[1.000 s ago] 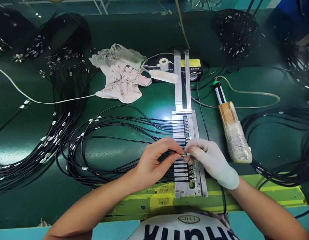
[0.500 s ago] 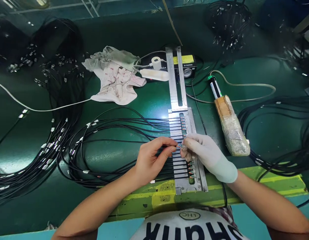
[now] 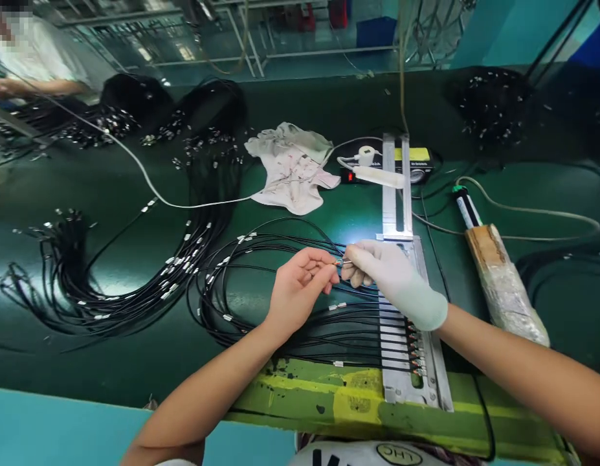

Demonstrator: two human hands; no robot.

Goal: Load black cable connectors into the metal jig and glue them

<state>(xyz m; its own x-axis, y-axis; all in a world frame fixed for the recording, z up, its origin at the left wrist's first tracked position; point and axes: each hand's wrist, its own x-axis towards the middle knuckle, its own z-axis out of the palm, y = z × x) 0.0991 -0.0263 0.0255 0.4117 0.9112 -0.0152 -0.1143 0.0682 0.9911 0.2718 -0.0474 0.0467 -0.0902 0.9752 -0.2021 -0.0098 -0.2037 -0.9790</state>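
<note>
My bare left hand (image 3: pixel 300 288) pinches the stripped end of a black cable between thumb and forefinger. Opposite it, my right hand (image 3: pixel 394 278), in a white glove, grips the small metal connector (image 3: pixel 345 262) at that same cable end. Both hands meet just left of a metal fixture (image 3: pixel 393 382), above the cables. Several black cables (image 3: pixel 351 325) lie side by side across this fixture, their connector ends (image 3: pixel 419 362) seated along its right side. My fingers partly cover the connector, and my right hand hides the fixture's upper slots.
To the right lies a dispensing syringe (image 3: pixel 467 207) with a wrapped handle and hose. A stained cloth (image 3: pixel 294 178), a white lamp (image 3: pixel 377 176) and a black box (image 3: pixel 419 169) sit behind. Cable bundles (image 3: pixel 149 294) spread leftward. A co-worker's arm (image 3: pixel 47 87) shows far left.
The view has swung left and up. My hands have moved from over the fixture's slots to its left side, carrying the cable end, still held between them.
</note>
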